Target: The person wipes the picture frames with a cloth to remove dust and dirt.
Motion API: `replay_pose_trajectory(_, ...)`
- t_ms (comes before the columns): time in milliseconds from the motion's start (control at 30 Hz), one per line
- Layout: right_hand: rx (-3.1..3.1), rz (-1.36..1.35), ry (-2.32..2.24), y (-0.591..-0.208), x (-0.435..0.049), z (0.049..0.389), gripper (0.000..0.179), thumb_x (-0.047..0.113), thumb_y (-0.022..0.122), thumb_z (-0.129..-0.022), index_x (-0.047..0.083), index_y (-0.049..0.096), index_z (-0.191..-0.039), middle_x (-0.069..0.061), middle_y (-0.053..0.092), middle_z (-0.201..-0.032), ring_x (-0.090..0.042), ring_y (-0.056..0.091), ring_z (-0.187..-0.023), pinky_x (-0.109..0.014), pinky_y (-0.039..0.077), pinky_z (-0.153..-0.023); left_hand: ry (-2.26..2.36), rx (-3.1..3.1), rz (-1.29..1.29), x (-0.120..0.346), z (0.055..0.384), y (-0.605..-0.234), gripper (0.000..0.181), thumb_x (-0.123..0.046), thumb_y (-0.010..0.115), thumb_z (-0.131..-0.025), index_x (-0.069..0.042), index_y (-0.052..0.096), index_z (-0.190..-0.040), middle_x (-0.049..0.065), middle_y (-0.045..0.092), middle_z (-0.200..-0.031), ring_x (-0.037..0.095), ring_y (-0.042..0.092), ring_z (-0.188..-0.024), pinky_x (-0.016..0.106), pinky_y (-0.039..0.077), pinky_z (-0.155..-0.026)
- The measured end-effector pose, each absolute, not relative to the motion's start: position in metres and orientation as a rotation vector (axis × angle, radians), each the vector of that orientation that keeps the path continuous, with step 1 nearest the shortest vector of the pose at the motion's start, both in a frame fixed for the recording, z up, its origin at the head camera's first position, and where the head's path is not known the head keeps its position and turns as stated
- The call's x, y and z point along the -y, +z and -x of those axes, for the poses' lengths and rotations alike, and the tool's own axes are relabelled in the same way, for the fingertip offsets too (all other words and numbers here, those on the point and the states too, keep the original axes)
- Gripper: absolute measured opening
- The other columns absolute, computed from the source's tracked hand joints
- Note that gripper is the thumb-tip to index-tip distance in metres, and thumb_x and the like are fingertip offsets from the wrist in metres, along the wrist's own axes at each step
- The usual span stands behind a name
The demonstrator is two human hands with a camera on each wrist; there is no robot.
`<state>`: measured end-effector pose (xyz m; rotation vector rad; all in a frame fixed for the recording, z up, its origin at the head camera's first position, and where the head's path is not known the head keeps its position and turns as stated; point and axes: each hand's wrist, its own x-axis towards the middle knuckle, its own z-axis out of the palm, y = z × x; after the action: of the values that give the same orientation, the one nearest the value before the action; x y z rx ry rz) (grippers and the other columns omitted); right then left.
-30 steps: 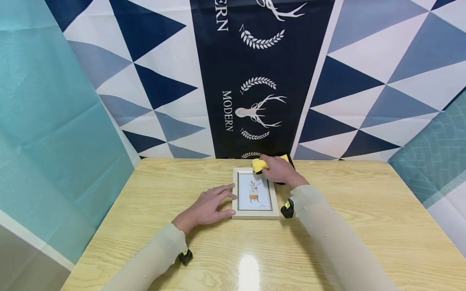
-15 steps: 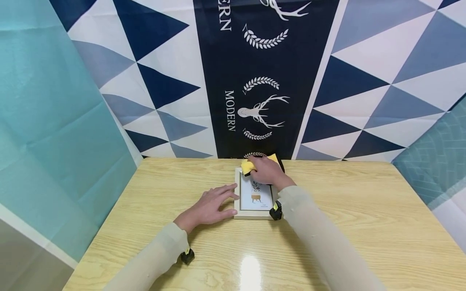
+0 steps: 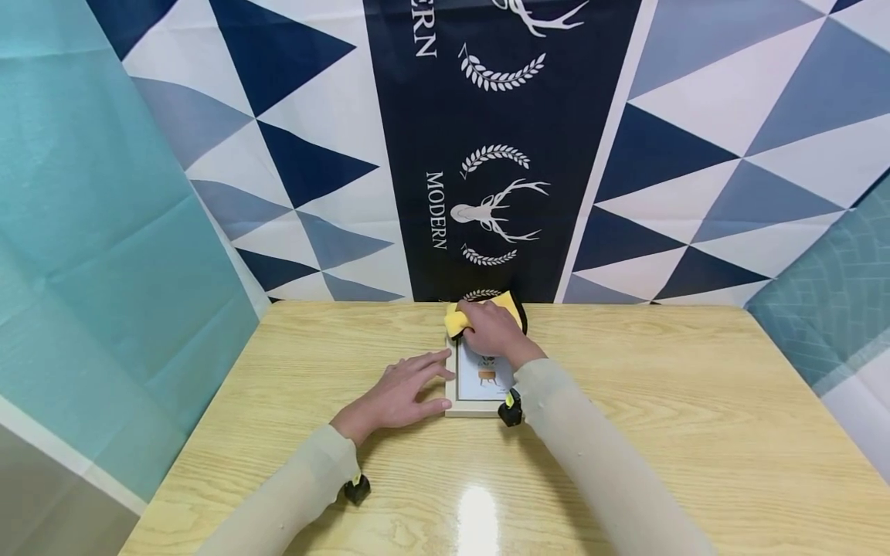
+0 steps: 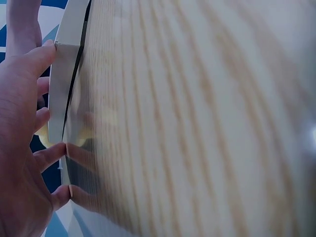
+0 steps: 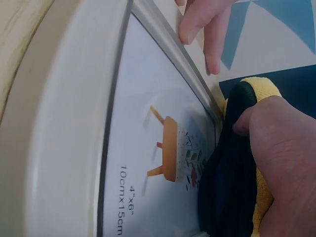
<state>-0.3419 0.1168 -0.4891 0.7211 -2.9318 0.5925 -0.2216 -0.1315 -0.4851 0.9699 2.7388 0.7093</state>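
A cream picture frame (image 3: 473, 410) lies flat on the table, its sheet printed with a plant in an orange pot and "4"x6"" lettering. My right hand (image 3: 492, 330) grips a yellow cloth with a black underside (image 3: 511, 306) over the frame's far end, hiding that part of it. In the right wrist view the cloth (image 5: 232, 148) bunches beneath the thumb, against the picture (image 5: 148, 89). My left hand (image 3: 399, 390) has its fingers spread, the tips resting at the frame's left edge. From the left wrist, its thumb and fingers touch the frame's side (image 4: 61, 84).
The wood-grain table (image 3: 660, 432) runs back to a wall hanging (image 3: 480, 154) with deer heads and "MODERN" lettering, just behind the cloth. A teal sheet (image 3: 125, 255) hangs on the left side. Black wrist cameras (image 3: 511, 409) sit at both cuffs.
My right hand has slid left along the frame's far end with the cloth, covering its top part. The left hand has stayed at the frame's left edge.
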Motion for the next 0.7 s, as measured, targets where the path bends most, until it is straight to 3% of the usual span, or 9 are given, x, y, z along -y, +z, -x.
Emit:
replay_pose_trajectory(200, 2.961, -0.737, 0.523, -0.464, -0.112, 0.321, 0.030, 0.014, 0.065, -0.104, 0.013, 0.066, -0.133, -0.007, 0.075, -0.107, -0.029, 0.064, -0.091, -0.051, 0.055, -0.089, 0.709, -2.739, -0.961, 0.132, 0.221, -0.484, 0.050, -0.054, 0.063, -0.111, -0.028, 0.067, -0.153, -0.002, 0.034, -0.187, 0.033, 0.036, -0.174, 0.080, 0.031, -0.131)
replay_pose_trajectory(533, 2.960, -0.747, 0.560, -0.501, -0.121, 0.356, 0.035, 0.020, 0.066, -0.101, 0.022, 0.067, -0.136, -0.002, 0.074, -0.108, -0.028, 0.063, -0.094, -0.051, 0.054, -0.088, 0.686, -2.759, -0.976, 0.132, 0.221, -0.483, 0.048, -0.054, 0.065, -0.110, -0.028, 0.068, -0.151, 0.001, 0.037, -0.186, 0.037, 0.041, -0.171, 0.080, 0.037, -0.127)
replay_pose_trajectory(700, 2.980, -0.738, 0.582, -0.497, -0.123, 0.354, 0.034, 0.020, 0.066, -0.102, 0.020, 0.066, -0.136, -0.004, 0.075, -0.110, -0.028, 0.064, -0.095, -0.051, 0.054, -0.089, 0.676, -2.760, -0.981, 0.132, 0.221, -0.482, 0.048, -0.054, 0.065, -0.110, -0.028, 0.068, -0.150, 0.003, 0.039, -0.185, 0.041, 0.043, -0.168, 0.080, 0.040, -0.124)
